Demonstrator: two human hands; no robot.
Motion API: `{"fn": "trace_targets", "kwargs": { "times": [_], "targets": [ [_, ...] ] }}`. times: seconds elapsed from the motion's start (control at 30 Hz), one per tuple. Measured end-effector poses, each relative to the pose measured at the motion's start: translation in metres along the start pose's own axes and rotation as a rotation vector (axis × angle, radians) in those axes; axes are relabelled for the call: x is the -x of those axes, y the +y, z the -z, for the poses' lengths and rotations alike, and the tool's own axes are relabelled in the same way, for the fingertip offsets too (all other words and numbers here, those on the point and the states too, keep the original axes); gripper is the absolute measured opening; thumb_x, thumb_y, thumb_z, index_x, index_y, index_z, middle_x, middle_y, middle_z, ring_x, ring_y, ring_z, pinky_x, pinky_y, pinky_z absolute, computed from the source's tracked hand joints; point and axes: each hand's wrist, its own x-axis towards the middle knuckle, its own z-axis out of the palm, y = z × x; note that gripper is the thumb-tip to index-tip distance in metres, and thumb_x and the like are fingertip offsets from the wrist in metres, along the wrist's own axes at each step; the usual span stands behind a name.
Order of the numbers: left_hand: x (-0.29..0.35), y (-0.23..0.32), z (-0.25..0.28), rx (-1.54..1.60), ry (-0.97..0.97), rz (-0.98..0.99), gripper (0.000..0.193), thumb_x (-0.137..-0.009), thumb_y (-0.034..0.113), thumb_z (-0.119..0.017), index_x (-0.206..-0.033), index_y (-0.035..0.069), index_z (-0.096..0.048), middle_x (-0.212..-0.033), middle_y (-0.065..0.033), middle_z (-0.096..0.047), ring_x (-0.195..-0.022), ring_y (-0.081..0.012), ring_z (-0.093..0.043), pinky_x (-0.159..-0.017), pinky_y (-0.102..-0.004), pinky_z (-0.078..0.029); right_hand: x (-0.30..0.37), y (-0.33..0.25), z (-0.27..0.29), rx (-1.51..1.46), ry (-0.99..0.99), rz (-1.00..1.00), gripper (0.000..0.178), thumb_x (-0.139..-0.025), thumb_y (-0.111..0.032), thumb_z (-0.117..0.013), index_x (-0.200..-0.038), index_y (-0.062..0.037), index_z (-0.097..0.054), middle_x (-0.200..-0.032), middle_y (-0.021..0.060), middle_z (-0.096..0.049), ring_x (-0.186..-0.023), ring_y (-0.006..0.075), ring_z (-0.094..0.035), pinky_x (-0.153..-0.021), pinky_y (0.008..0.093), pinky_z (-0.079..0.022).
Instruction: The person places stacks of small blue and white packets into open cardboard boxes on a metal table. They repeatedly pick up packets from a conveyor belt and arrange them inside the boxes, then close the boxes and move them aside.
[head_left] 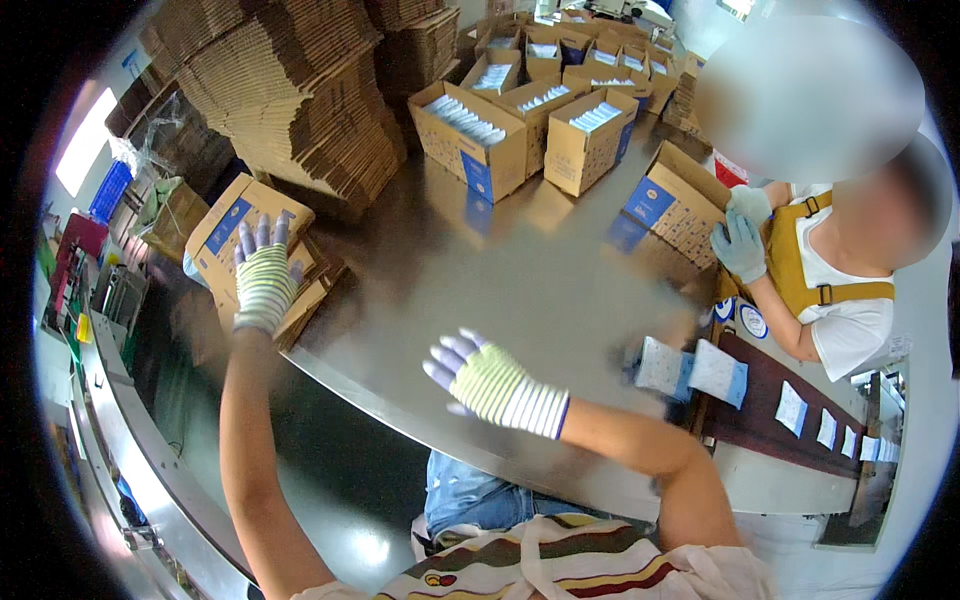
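My left hand (264, 278), in a striped yellow-green and white glove with lilac fingertips, lies on a flattened brown carton (228, 222) with a blue panel. Its fingers are spread over the top of a small pile of folded cartons at the table's left edge. My right hand (492, 382), gloved alike, is over the near part of the metal table (480, 270). Its fingers are stretched out, and nothing shows in them. To the right, a co-worker's gloved hands (743, 240) are at a tilted open carton (680, 205); its inside is hidden.
Open cartons filled with white packets (470, 130) stand across the table's far side. Tall stacks of flat cardboard (310, 110) rise at the far left. A dark conveyor belt (755, 405) at right carries several white-and-blue packets (720, 372). A metal rail (160, 470) curves along the left.
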Motion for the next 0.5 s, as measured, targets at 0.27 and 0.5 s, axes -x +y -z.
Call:
{"fn": "trace_targets", "kwargs": {
  "times": [0.27, 0.5],
  "targets": [
    [-0.02, -0.015, -0.013, -0.027, -0.412, 0.037, 0.083, -0.076, 0.012, -0.071, -0.147, 0.027, -0.03, -0.134, -0.0187, -0.047, -0.116, -0.0369, -0.055, -0.096, -0.0472, -0.049, 0.061, -0.024, -0.066, -0.384, -0.022, -0.166, 0.058, -0.081, -0.039, -0.064, -0.125, -0.003, -0.054, -0.127, 0.0162, -0.055, -0.118, 0.0324, -0.051, -0.102, 0.0458, -0.04],
    [0.014, -0.014, 0.005, -0.171, -0.198, -0.027, 0.048, -0.088, 0.005, -0.051, -0.133, 0.017, -0.047, -0.111, -0.0146, -0.059, -0.094, -0.031, -0.065, -0.072, -0.0409, -0.055, 0.052, -0.027, -0.04, -0.423, -0.016, -0.128, 0.056, -0.084, -0.04, -0.063, -0.126, -0.0044, -0.053, -0.128, 0.0174, -0.054, -0.118, 0.0352, -0.051, -0.102, 0.0472, -0.04]
  ]
}}
